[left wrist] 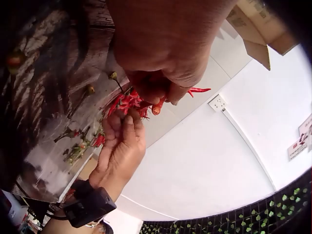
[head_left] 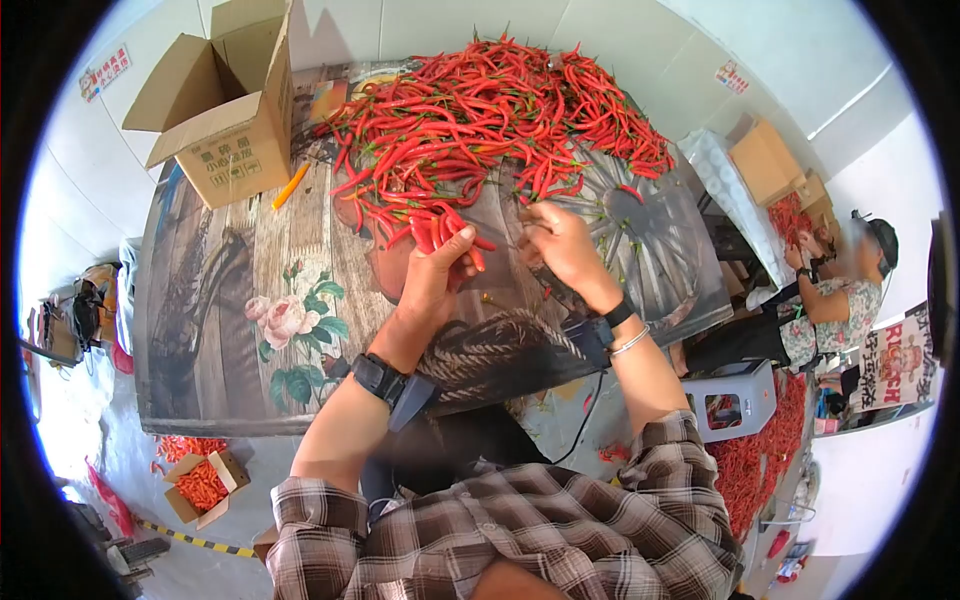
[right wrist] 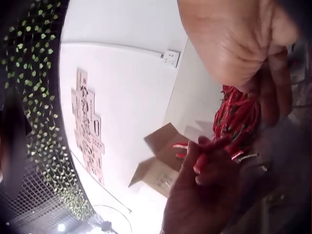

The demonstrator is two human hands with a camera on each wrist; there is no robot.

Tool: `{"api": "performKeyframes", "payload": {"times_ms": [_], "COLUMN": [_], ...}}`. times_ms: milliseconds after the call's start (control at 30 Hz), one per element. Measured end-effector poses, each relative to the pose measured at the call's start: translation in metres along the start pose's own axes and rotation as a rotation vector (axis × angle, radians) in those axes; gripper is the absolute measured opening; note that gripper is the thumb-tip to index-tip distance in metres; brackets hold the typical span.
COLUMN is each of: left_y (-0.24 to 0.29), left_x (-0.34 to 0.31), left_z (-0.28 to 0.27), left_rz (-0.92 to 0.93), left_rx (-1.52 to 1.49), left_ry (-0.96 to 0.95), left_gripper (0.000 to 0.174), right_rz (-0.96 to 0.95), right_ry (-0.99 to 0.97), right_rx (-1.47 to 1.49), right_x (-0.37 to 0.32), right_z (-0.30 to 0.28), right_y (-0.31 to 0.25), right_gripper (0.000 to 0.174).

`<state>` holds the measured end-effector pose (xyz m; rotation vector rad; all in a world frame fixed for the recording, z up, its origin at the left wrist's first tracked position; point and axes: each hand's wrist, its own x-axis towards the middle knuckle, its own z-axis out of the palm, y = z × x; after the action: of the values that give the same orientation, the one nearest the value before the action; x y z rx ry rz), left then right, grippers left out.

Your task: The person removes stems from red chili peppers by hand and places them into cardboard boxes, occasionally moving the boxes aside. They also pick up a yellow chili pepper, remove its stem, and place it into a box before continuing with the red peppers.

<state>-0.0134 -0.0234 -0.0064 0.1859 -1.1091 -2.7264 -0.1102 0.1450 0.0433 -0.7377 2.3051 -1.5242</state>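
Note:
Over the table's near side, my left hand (head_left: 438, 275) grips a few red chili peppers (head_left: 424, 236), their ends poking out past the thumb. In the left wrist view the cut-looking pale end of one chili (left wrist: 156, 110) shows below the fingers. My right hand (head_left: 568, 255) hovers a short way to the right, its fingers loosely bent, and no chili shows in it. Beyond both hands a big heap of red chilies (head_left: 480, 120) with green stems spreads over the table (head_left: 200, 330). The left palm's inside is hidden by its fingers.
An open cardboard box (head_left: 230, 150) stands at the back left, with an orange-yellow chili (head_left: 290, 187) beside it. Loose green stems (head_left: 625, 245) lie on the right side. A small box of chilies (head_left: 203, 485) sits on the floor. Another person (head_left: 840, 300) works at the right.

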Motion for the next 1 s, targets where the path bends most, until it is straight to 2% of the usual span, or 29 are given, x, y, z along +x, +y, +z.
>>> {"api": "performKeyframes", "payload": {"times_ms": [33, 100, 133, 167, 233, 267, 400, 500, 600, 767, 833, 867, 1000], "left_y": [0.001, 0.0, -0.002, -0.003, -0.002, 0.001, 0.002, 0.003, 0.005, 0.0, -0.003, -0.003, -0.001], "left_x": [0.0, -0.001, -0.001, 0.001, 0.002, -0.001, -0.001, 0.002, -0.002, 0.001, 0.002, 0.003, 0.001], "left_z": [-0.001, -0.002, -0.002, -0.001, -0.001, 0.002, -0.001, -0.003, 0.0, -0.008, -0.011, -0.011, -0.001], "left_rz": [-0.028, -0.056, -0.031, -0.003, -0.02, -0.041, -0.089, -0.121, -0.121, -0.091, -0.105, -0.109, -0.132], "left_rx": [0.01, 0.014, -0.046, -0.105, -0.124, -0.131, -0.133, -0.143, -0.132, -0.097, -0.104, -0.113, -0.129], "left_ry": [0.035, 0.058, 0.058, 0.051, 0.04, 0.063, 0.023, -0.012, 0.06, -0.022, -0.036, -0.054, 0.028], "left_gripper": [0.013, 0.013, 0.013, 0.014, 0.015, 0.016, 0.021, 0.02, 0.018, 0.015, 0.014, 0.013, 0.014], "right_rz": [-0.003, 0.02, -0.14, -0.148, -0.319, -0.29, -0.133, -0.125, -0.148, -0.12, -0.05, -0.049, 0.248], "right_ry": [-0.001, 0.104, 0.177, 0.199, 0.262, 0.253, 0.156, 0.139, 0.125, 0.106, -0.004, -0.008, -0.107], "right_rx": [-0.004, -0.366, -0.57, -0.582, -0.739, -0.79, -0.769, -0.8, -0.828, -0.907, -0.621, -0.62, 0.188], "right_x": [0.0, 0.001, 0.009, 0.014, 0.018, 0.025, 0.035, 0.038, 0.034, 0.036, 0.039, 0.039, 0.022], "right_z": [-0.007, -0.025, -0.033, -0.043, -0.048, -0.049, -0.035, -0.028, -0.026, -0.023, -0.025, -0.027, -0.025], "right_y": [-0.001, -0.006, 0.008, 0.019, 0.028, 0.039, 0.035, 0.034, 0.029, 0.027, 0.028, 0.029, 0.004], "right_gripper": [0.021, 0.015, 0.013, 0.013, 0.012, 0.012, 0.017, 0.02, 0.02, 0.017, 0.018, 0.018, 0.013]}}
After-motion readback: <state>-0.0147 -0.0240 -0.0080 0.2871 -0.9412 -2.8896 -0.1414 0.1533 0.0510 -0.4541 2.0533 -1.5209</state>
